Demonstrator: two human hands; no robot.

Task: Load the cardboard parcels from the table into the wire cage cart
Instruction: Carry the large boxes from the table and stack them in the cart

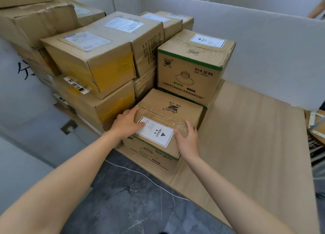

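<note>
Cardboard first: in your head view the parcel with the white HEAVY label sits at the near edge of the table, straight ahead of you and between your hands. Its top runs a little longer away from you than across. Your left hand lies flat on the top's left edge, fingers straight and reaching toward the far corner, holding nothing yet. Your right hand cups the right edge, fingers bent over it and thumb on top. Both are equally near, so I judge this a two-handed lift.

A green-banded box touches the parcel's far side and stacked cartons stand just beside its left. The pale wood is bare to your right. A white partition backs the table, a dark marbled floor lies below, and no wire cage cart is in view.
</note>
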